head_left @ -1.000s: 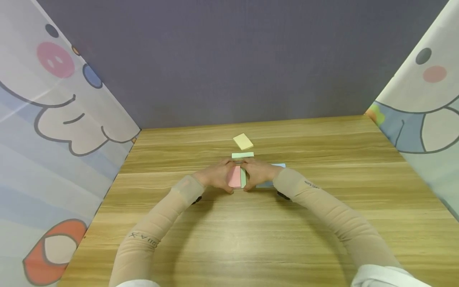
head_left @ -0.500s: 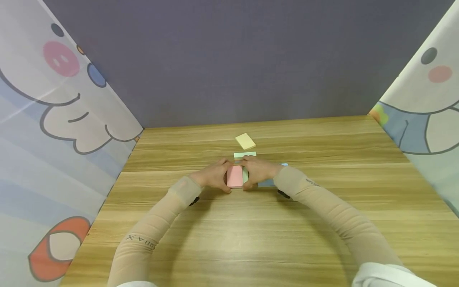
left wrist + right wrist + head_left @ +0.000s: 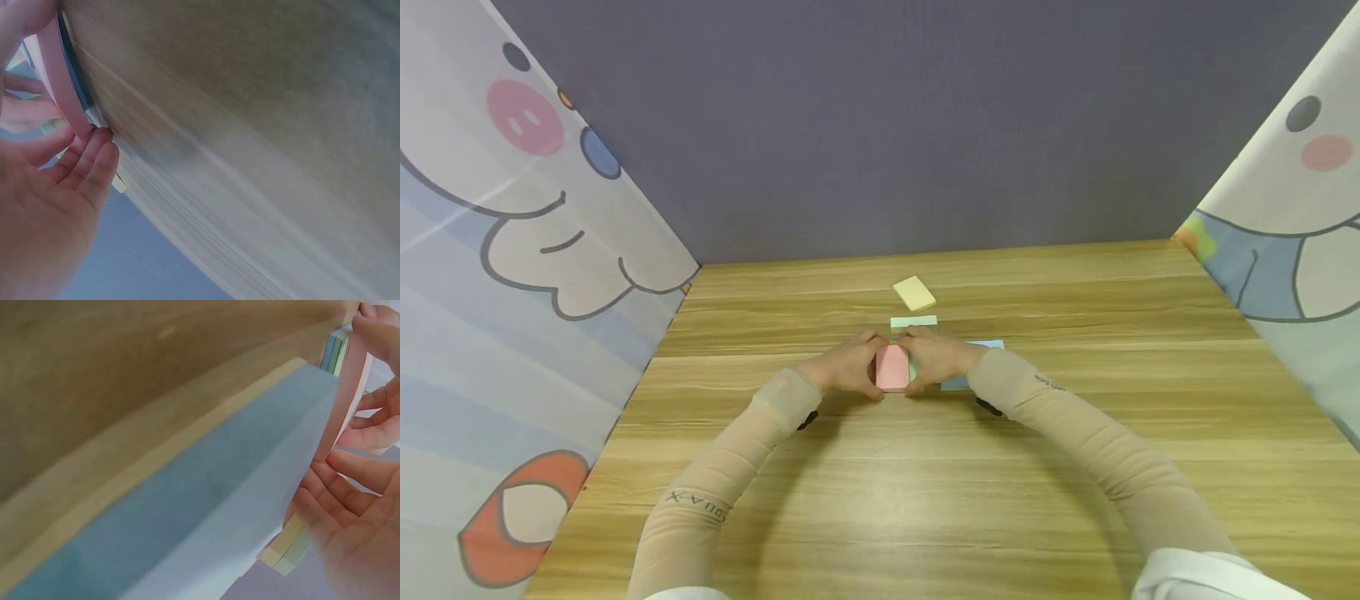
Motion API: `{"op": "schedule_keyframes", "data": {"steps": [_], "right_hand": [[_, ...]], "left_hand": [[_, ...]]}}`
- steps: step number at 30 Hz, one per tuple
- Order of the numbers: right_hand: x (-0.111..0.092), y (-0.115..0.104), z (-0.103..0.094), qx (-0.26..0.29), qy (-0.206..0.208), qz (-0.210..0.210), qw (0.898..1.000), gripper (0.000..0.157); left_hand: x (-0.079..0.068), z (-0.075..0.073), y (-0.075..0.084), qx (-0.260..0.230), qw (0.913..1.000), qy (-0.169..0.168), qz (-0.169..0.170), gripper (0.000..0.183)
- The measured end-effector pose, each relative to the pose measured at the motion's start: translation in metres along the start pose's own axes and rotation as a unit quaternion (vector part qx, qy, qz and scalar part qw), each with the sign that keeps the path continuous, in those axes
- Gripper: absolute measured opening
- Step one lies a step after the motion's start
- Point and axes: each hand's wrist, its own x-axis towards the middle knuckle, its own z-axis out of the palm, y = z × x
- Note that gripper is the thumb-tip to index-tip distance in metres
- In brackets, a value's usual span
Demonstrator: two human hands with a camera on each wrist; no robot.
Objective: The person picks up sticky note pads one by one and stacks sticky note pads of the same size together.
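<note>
A pink sticky note pad [image 3: 892, 367] lies between my two hands near the middle of the table, on top of a stack. Curled round its left side, my left hand [image 3: 848, 365] grips the pad's far and near ends with fingers and thumb. My right hand [image 3: 938, 358] does likewise from the right, fingertips at the pink pad's far end [image 3: 322, 453]. A green pad [image 3: 913, 368] shows as a narrow strip along its right side. Bluish and green layers [image 3: 333, 353] show beneath the pink one in the right wrist view. A blue pad [image 3: 955, 383] lies partly hidden under my right hand.
Just beyond my fingers sits a pale green pad [image 3: 913, 322] with other layers below it. Farther back, a yellow pad [image 3: 913, 293] lies at a slant on the wooden table [image 3: 880, 500]. A dark grey panel [image 3: 880, 125] rises behind the table's far edge.
My left hand has eased slightly left, uncovering more of the pink pad. The right hand has closed in leftward, and the green strip beside the pink pad shows narrower.
</note>
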Motion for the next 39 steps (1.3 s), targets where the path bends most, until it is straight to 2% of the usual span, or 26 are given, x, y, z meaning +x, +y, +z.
{"op": "schedule_keyframes", "data": {"steps": [11,22,30,39], "right_hand": [[-0.0009,0.0008,0.0017,0.002,0.019,-0.010,1.000,0.070],[-0.0018,0.0013,0.0017,0.002,0.018,-0.004,1.000,0.075],[-0.0028,0.0009,-0.0015,-0.001,0.021,0.000,1.000,0.072],[-0.0047,0.0019,-0.0023,0.010,0.020,0.010,1.000,0.073]], "left_hand": [[0.0020,0.0003,0.0002,0.005,0.9999,0.007,0.007,0.084],[0.0029,0.0003,0.0009,-0.007,1.0000,0.003,0.004,0.082],[0.0038,-0.0021,0.0033,-0.011,0.9999,0.003,0.007,0.077],[0.0050,-0.0033,0.0058,-0.003,1.0000,0.000,0.000,0.083]]}}
